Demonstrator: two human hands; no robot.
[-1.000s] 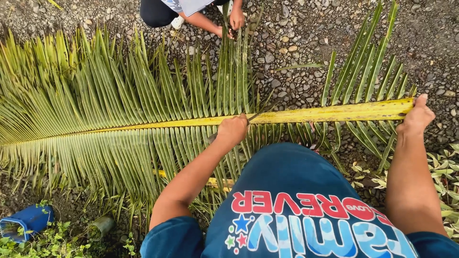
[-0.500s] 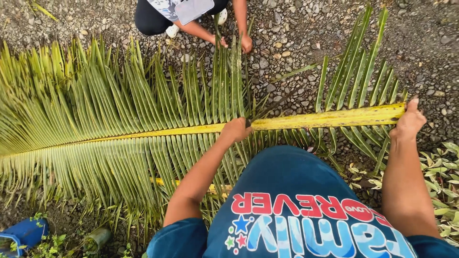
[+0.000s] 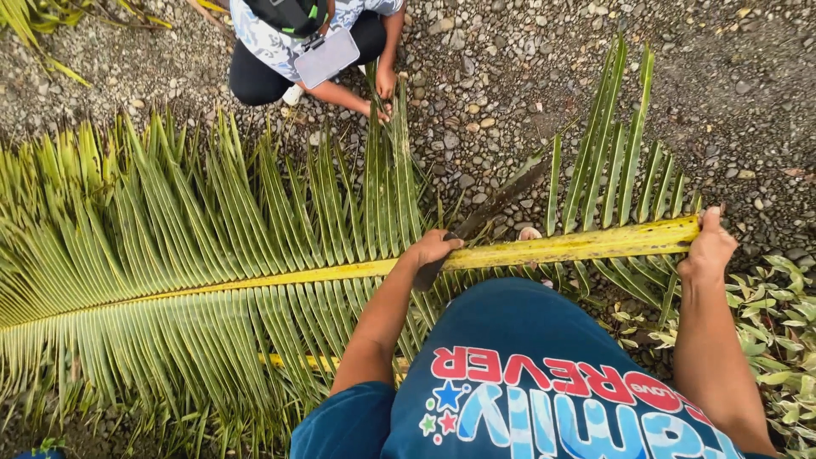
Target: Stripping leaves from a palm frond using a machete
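Note:
A long coconut frond lies across gravel, its yellow midrib [image 3: 561,248] running left to right. My left hand [image 3: 433,248] grips the dark handle of a long knife [image 3: 501,201], whose blade angles up and right over the stones above the midrib. My right hand [image 3: 707,247] clamps the cut end of the midrib at the right. Green leaflets [image 3: 212,221] fan out on both sides of the midrib.
Another person [image 3: 297,47] crouches at the top, their hands on the tips of the leaflets [image 3: 384,127]. Grey gravel [image 3: 748,102] covers the ground. Small green plants [image 3: 782,323] grow at the lower right. A second yellow stalk [image 3: 293,361] lies under the near leaflets.
The knife blade has swung up and out to the right, now plainly visible above the midrib. The view has shifted, so the frond and the other person sit lower in the frame.

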